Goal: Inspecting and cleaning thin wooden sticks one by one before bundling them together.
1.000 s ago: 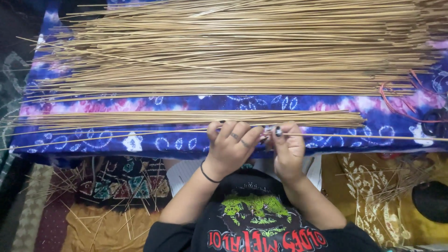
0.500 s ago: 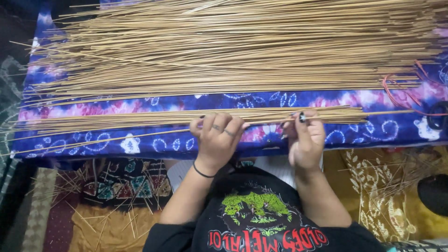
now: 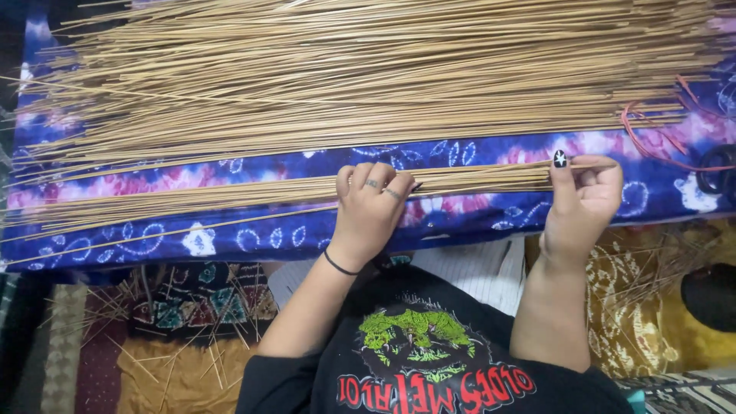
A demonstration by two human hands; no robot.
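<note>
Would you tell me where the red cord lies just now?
In the head view the red cord lies at the far right on the blue patterned cloth, by the big stick pile's ends, above the right hand.

The thin sticks (image 3: 368,77) look like dry, matt, straw-coloured wood or reed, smooth along their length. The small bundle of sticks (image 3: 230,198) at nine o'clock from the left hand (image 3: 369,211) has the same dull finish. Under them lies a soft cloth (image 3: 475,222), blue and pink tie-dye, matt and slightly creased. The right hand (image 3: 583,203) shows a glossy black nail. At three o'clock a thin red cord (image 3: 652,138) looks smooth and rubbery.
</note>
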